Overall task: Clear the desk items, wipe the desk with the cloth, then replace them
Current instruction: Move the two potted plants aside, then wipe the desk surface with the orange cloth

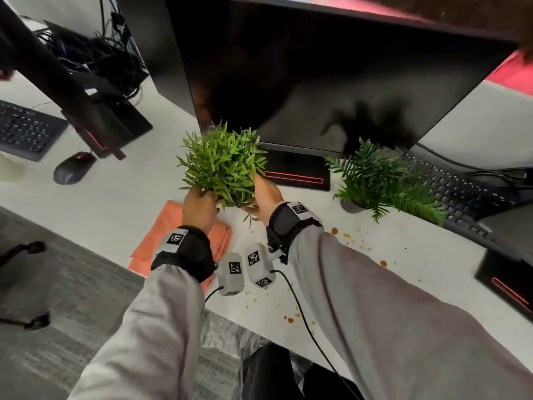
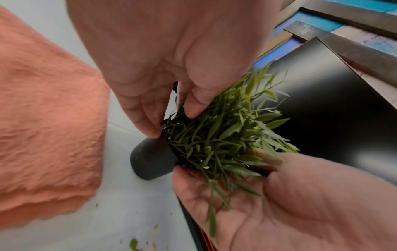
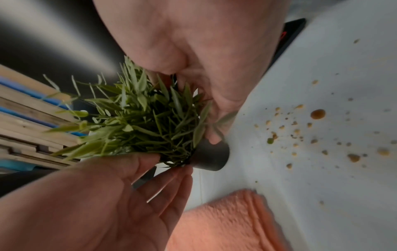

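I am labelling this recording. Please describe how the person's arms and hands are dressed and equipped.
Both hands, the left hand and the right hand, are bare. Both arms wear light grey sleeves. Each wrist carries a black strap with a square black-and-white marker, plus a pale grey camera box with similar markers and a thin black cable.

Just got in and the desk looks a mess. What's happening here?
A person holds a small potted plant with both hands, the left hand and right hand gripping it at the pot's rim under the leaves, in front of the monitor. The orange cloth lies on the desk, unused. Crumbs and spots are still there, and a second plant still stands by the keyboard.
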